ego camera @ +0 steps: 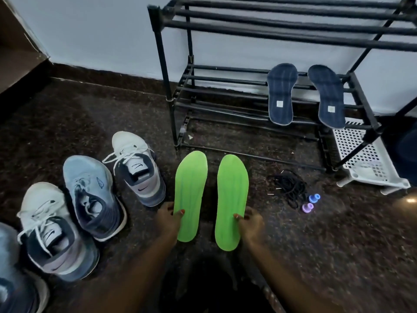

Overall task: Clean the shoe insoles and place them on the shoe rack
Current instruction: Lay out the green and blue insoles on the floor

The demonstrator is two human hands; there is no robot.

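Here the left grip (pixel 170 219) pinches the left green insole (pixel 191 188), the right grip (pixel 249 224) the right green insole (pixel 232 195), above the floor (pixel 90 114) before the rack (pixel 168 71). Navy insoles (pixel 281 93) (pixel 328 96) lie on its shelf's right end. The sneaker (pixel 144 184) tongue shows a swoosh, perhaps "AIRMAX".

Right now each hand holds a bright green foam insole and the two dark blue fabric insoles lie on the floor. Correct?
No. Head view: the dark blue fabric insoles lie across the black metal shoe rack, not the floor. The left hand and right hand do each hold a bright green foam insole.
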